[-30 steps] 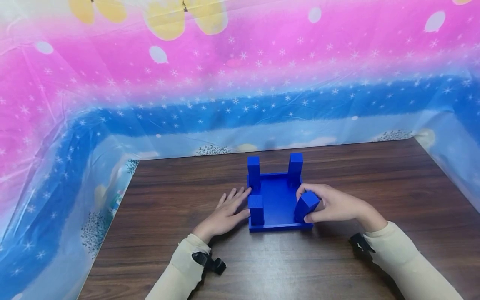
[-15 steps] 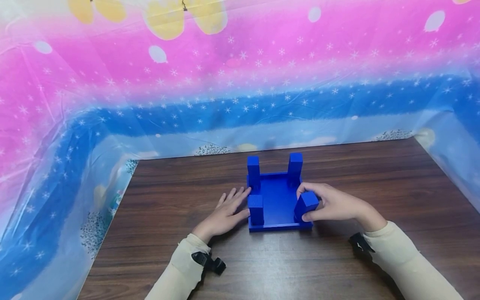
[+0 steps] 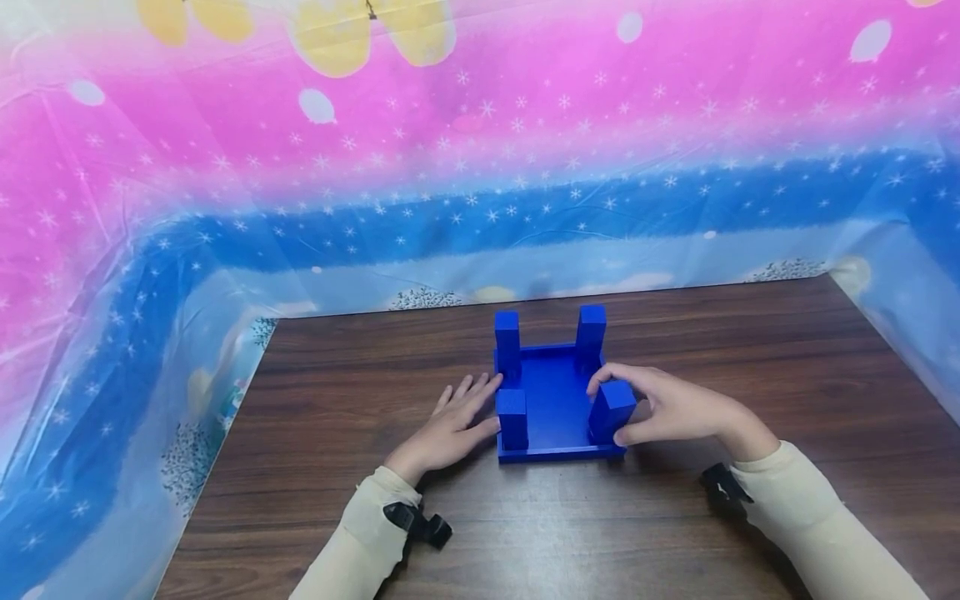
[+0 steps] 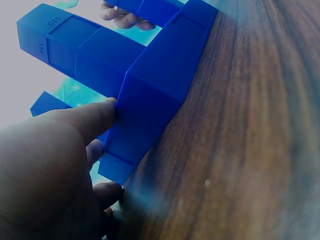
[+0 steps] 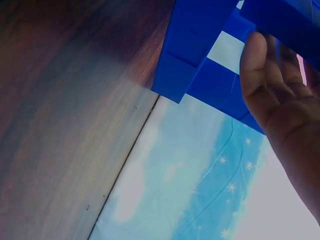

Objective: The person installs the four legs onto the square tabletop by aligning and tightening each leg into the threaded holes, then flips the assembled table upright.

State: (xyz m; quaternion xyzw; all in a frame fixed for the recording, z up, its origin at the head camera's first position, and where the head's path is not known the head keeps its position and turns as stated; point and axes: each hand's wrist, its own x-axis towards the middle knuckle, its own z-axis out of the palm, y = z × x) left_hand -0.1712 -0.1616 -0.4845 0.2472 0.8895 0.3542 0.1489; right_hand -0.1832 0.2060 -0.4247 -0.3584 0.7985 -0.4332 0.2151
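Observation:
A blue rectangular base [image 3: 558, 408] with a low rim lies on the table, and a square blue post stands at each corner. My right hand [image 3: 678, 408] is loosely spread around the near right post [image 3: 613, 412], the index finger behind it and the thumb at its right edge. That post stands nearly upright. Fingers of my left hand [image 3: 446, 433] lie straight, their tips against the base's left side, beside the near left post [image 3: 513, 419]. In the left wrist view, small raised or cut marks show on a post [image 4: 82, 45] close to the thumb.
The wooden table [image 3: 337, 367] has a printed pink and blue cloth [image 3: 450, 183] hanging behind it and at its sides. The far left post [image 3: 507, 342] and far right post [image 3: 591, 337] rise from the base's back corners.
The near right post has gone from leaning right to nearly upright. The right thumb has shifted right off its front face, and the index finger has spread slightly left. The left hand stays still.

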